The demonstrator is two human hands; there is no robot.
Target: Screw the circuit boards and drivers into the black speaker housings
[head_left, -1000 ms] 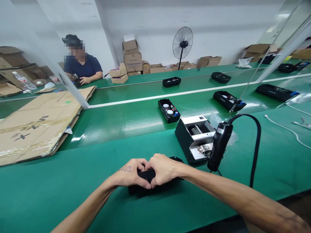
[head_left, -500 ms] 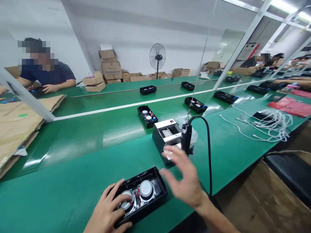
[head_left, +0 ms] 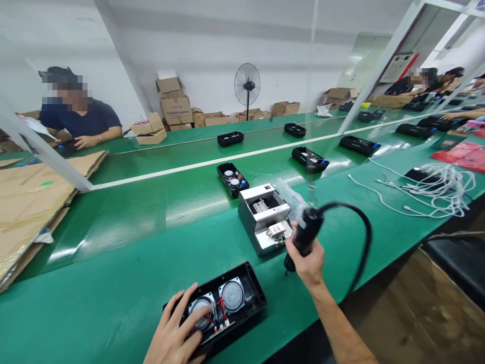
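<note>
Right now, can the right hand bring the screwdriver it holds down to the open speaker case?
Probably yes. The right hand grips the screwdriver just beside the speaker case; bare table between, cord slack. The left hand covers only its near-left end.

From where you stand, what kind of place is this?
Probably an electronics assembly line: a long green conveyor belt carries open black plastic speaker housings, and the right hand grips a corded black electric screwdriver.

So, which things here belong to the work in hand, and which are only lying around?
In use:
- left hand resting on the open black speaker case
- right hand gripping the black corded tool
- grey box beside that tool, possibly

Lying about:
- other black cases on the belt
- white cables
- flattened cardboard
- standing fan
</note>
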